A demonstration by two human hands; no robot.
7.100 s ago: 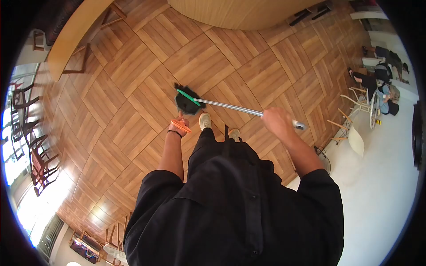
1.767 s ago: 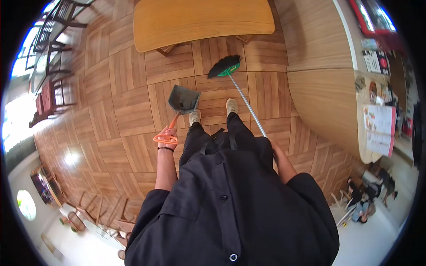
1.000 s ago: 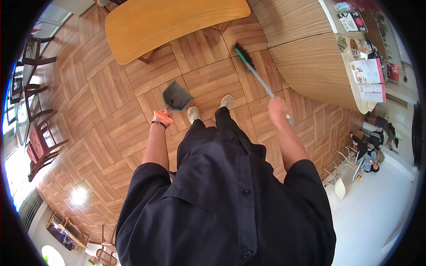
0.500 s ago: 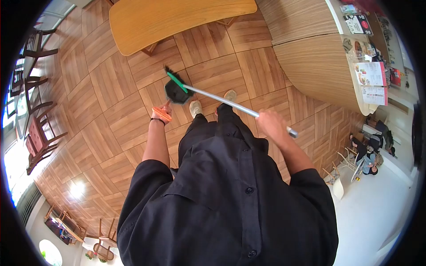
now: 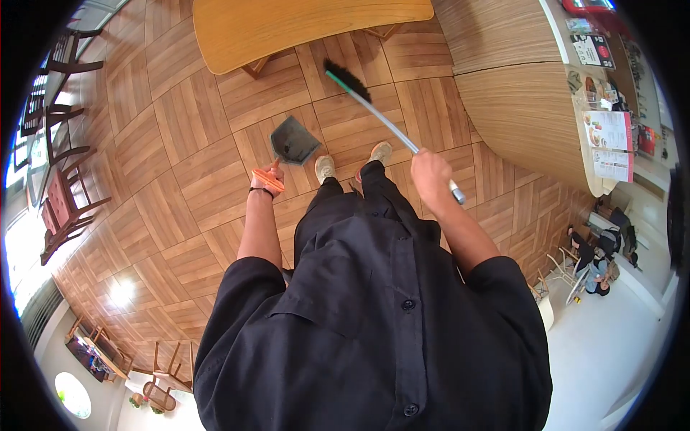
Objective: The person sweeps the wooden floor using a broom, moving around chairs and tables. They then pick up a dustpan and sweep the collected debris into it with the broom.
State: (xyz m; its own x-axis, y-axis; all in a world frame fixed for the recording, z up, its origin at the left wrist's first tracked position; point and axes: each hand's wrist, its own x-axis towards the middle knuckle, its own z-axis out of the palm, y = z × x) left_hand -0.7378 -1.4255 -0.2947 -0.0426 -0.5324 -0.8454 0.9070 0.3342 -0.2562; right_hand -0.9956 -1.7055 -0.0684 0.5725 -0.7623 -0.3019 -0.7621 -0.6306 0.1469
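My right hand (image 5: 433,178) is wrapped round the upper part of a broom's grey metal handle. The broom (image 5: 350,85), with a green head and dark bristles, reaches out ahead of my feet toward the wooden table. In my left hand (image 5: 272,177) is the orange handle of a dustpan. The dark grey pan of that dustpan (image 5: 293,141) is low near the floor, its open side facing away from me, just left of my left shoe. A gap of floor lies between the broom's bristles and the pan.
A wooden table (image 5: 309,29) stands ahead. To the right is a wood-panelled counter (image 5: 514,93) with menus (image 5: 609,129) on top. Dark chairs (image 5: 68,208) line the left side. A person (image 5: 595,276) sits far off at the right. The floor (image 5: 180,172) is wood-patterned.
The broom head has swung from over the dustpan, forward and right toward the table. My right hand has shifted slightly upward in view; the pan is now uncovered.
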